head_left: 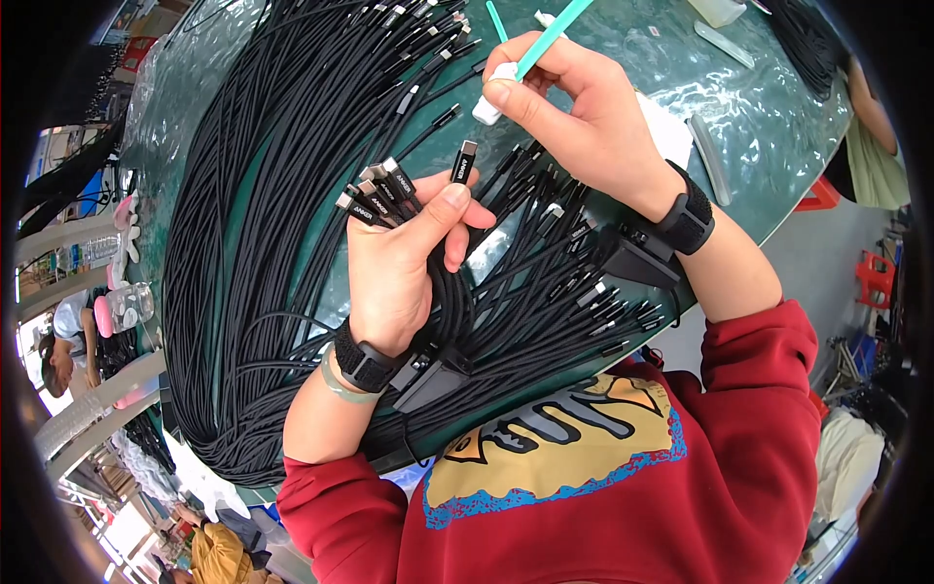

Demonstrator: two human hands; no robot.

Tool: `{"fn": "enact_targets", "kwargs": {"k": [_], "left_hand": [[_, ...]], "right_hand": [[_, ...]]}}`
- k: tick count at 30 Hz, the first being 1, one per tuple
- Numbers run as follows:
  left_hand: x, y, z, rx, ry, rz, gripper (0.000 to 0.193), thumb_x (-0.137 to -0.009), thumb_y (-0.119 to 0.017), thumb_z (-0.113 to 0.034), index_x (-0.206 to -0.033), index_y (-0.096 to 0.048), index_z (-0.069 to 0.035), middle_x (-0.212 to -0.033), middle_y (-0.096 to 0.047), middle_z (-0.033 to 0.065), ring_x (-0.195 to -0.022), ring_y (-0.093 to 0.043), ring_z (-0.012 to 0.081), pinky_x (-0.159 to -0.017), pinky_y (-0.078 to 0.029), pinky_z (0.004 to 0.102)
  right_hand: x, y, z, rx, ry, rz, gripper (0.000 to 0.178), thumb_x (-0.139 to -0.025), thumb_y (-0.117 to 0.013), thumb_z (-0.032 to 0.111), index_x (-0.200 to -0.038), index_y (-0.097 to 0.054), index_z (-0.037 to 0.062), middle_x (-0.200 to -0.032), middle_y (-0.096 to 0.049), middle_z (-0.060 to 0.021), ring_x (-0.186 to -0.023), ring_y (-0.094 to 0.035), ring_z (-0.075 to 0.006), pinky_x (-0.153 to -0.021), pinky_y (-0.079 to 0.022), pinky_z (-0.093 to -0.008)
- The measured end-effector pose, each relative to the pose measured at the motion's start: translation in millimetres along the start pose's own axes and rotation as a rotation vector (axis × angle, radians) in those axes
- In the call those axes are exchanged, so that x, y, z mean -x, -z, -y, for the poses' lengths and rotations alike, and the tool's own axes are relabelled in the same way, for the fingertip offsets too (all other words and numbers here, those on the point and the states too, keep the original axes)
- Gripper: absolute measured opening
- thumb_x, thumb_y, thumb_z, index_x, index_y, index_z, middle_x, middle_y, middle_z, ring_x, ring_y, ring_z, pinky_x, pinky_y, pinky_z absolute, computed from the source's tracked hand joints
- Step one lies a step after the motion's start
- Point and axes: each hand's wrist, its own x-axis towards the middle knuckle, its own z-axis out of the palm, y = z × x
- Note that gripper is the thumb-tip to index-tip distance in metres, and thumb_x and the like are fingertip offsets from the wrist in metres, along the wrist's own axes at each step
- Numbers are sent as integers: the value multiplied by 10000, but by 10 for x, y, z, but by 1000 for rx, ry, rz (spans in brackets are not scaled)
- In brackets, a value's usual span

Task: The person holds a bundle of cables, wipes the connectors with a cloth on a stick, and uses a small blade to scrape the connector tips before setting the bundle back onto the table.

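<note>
My left hand (389,282) is closed around several black USB-C cables. Between its thumb and fingers one cable connector (466,164) stands up with its metal tip bare, while other connectors (379,195) fan out beside the knuckles. Above and to the right, my right hand (598,122) pinches a turquoise stick (555,39) together with a white, soft-looking wad (489,107) at its lower end. The wad is apart from the upright connector. Whether the wad is cloth or paper I cannot tell.
A large looped bundle of black cables (209,302) covers the left of the green table (759,146). More cable ends (584,302) lie under my hands. Grey curved strips (710,161) rest at the right. A red stool (875,279) and other people are around the table.
</note>
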Motion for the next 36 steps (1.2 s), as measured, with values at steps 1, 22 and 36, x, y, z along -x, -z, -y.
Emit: {"fn": "enact_targets", "kwargs": {"k": [1,22,36], "left_hand": [[-1,4,1,0,-1,10,143,-791,-570,-62,-888,-592,40,-668,-611,108,-459,-460,67,-428,-358,186],[-7,88,62,343,126,211,262,-860,-500,-185,-1027,-541,13,-857,-574,43,-709,-496,96,-616,-412,222],[323,-133,-179,-291,-174,275,196,-849,-442,-61,-985,-554,25,-713,-540,10,-540,-443,61,-526,-359,169]], "right_hand": [[0,5,0,-3,-5,-3,132,-805,-580,120,-890,-557,21,-786,-555,6,-684,-483,-50,-620,-397,-193],[-69,163,153,-390,-50,-96,169,-823,-565,169,-919,-548,30,-835,-550,-4,-730,-500,-55,-611,-404,-192],[-104,141,124,-539,-129,-8,147,-823,-563,149,-915,-535,38,-796,-547,15,-686,-499,-41,-582,-399,-181]]}}
